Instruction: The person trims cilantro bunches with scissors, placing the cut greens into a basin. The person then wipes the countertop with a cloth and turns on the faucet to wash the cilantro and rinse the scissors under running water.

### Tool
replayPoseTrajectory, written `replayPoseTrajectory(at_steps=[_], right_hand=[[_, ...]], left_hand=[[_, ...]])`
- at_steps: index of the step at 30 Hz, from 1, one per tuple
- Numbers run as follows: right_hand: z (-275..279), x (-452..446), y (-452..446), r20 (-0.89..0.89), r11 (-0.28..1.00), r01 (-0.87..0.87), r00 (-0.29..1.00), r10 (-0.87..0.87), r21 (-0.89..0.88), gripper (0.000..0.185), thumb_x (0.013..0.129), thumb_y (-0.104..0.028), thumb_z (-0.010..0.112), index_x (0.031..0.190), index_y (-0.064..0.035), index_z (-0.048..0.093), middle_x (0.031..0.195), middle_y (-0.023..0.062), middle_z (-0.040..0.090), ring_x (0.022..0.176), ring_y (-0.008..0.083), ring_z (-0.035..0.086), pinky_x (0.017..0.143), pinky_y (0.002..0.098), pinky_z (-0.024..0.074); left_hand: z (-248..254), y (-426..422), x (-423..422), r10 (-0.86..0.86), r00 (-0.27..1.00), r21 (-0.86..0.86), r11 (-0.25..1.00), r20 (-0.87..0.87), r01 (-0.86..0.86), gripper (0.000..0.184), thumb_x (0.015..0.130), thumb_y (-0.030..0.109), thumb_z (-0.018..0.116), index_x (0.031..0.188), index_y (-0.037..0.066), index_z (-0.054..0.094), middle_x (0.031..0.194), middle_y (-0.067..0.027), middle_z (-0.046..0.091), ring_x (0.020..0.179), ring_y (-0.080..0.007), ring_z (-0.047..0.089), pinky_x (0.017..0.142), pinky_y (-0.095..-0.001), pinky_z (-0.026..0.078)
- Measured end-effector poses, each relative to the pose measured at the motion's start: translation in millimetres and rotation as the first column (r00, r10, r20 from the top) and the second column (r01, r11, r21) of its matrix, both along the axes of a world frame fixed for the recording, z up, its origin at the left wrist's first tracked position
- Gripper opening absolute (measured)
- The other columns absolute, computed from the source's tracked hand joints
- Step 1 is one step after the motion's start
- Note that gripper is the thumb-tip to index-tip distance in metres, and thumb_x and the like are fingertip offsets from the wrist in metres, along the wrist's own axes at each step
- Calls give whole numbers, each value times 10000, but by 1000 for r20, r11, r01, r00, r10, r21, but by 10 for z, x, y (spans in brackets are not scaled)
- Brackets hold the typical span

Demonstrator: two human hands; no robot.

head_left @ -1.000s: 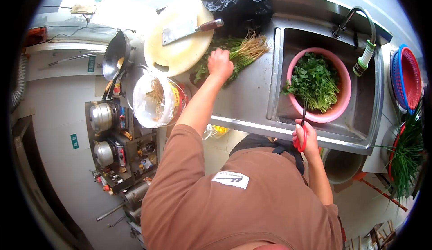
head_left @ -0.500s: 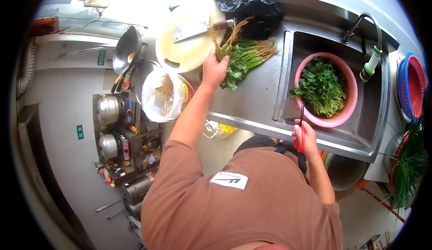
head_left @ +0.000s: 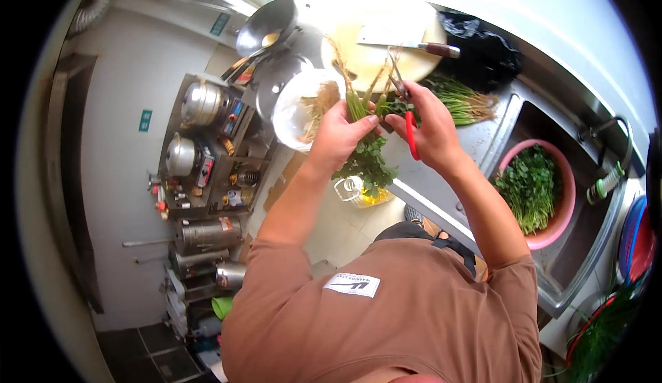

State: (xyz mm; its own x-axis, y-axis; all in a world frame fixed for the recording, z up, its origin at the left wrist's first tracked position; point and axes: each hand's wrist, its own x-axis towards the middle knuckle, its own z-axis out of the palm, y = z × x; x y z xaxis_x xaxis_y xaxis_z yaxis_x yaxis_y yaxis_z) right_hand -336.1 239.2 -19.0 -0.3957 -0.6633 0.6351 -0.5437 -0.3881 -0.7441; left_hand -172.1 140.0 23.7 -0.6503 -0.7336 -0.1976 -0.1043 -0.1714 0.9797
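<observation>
My left hand (head_left: 336,140) is closed around a small bunch of cilantro (head_left: 370,164), its leaves hanging down and its pale roots pointing up. Red-handled scissors (head_left: 412,137) are gripped in my right hand (head_left: 433,131), with the blades pointing up beside the roots. Whether the blades touch the stems is hard to tell. Just left of the bunch is a white bucket (head_left: 287,115) with cut roots inside. More cilantro (head_left: 465,102) lies on the steel counter behind my right hand. Leafy greens (head_left: 527,186) fill a pink basin (head_left: 569,197) in the sink.
A round cutting board (head_left: 345,48) bears a cleaver (head_left: 438,50) at the back, next to a black plastic bag (head_left: 483,52). The sink (head_left: 524,117) has a hose tap (head_left: 605,188). A wok (head_left: 267,28) and pots (head_left: 201,102) stand left; an oil jug (head_left: 369,195) is below.
My left hand has lifted a bunch from the counter pile towards me. My right hand has brought the scissors from the sink's front edge up to the bunch. The view has turned left.
</observation>
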Motion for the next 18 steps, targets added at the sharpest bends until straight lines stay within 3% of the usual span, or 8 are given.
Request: replayPoseTrajectory(at_steps=[1, 2, 4, 6, 9, 16, 18], right_hand=[[-16, 102, -148, 61, 997, -74, 996, 72, 23, 493, 776, -93, 766, 1213, -18, 551, 950, 145, 634, 837, 273, 643, 761, 358, 522], [-17, 207, -231, 55, 994, -109, 993, 108, 16, 493, 776, -93, 766, 1213, -18, 551, 950, 145, 634, 837, 273, 643, 761, 358, 522], [9, 414, -349, 384, 934, -311, 895, 225, 178, 406, 831, -71, 719, 1198, -8, 557, 868, 106, 630, 739, 161, 625, 682, 292, 517], [-16, 580, -504, 518, 930, -347, 821, 240, 119, 319, 886, -71, 654, 1183, -5, 558, 825, 34, 608, 706, 74, 572, 631, 243, 493], [36, 636, -728, 709, 870, -481, 650, 272, 108, 320, 894, -65, 626, 1188, 14, 526, 780, -24, 521, 658, 52, 506, 595, 212, 446], [255, 793, -1278, 658, 820, -535, 695, 288, 206, 337, 893, -93, 622, 1196, 8, 515, 817, -15, 514, 686, 46, 496, 609, 202, 424], [237, 854, -1418, 588, 836, -504, 751, 301, 216, 343, 891, -93, 621, 1203, 4, 516, 828, -6, 521, 689, 57, 511, 615, 206, 440]], left_hand=[[-23, -30, 106, 11, 1000, 16, 1000, -24, -10, 225, 899, 33, 657, 1102, -6, 567, 939, -78, 656, 788, -158, 654, 723, -286, 545], [-28, -57, 223, 22, 999, 34, 999, -49, -21, 217, 901, 32, 657, 1096, -3, 570, 933, -70, 659, 782, -155, 657, 714, -282, 548], [57, -92, 438, 88, 995, 70, 994, -44, -85, 213, 894, 25, 659, 1088, -5, 576, 944, -71, 661, 800, -156, 650, 731, -289, 542], [137, -151, 661, 47, 993, 150, 988, -110, -30, 288, 889, 13, 660, 1164, -4, 580, 1029, -86, 671, 851, -173, 651, 822, -323, 531], [214, -265, 1005, 74, 993, 201, 978, -87, -55, 354, 863, -7, 659, 1205, -16, 567, 1077, -101, 667, 855, -173, 649, 834, -324, 528], [182, -504, 1510, 183, 982, 260, 951, -47, -165, 343, 851, -11, 623, 1188, -38, 567, 1054, -115, 668, 826, -144, 640, 774, -294, 535], [136, -595, 1591, 200, 979, 173, 966, -42, -190, 276, 853, -11, 609, 1126, -51, 603, 992, -104, 663, 781, -139, 619, 758, -289, 510]])
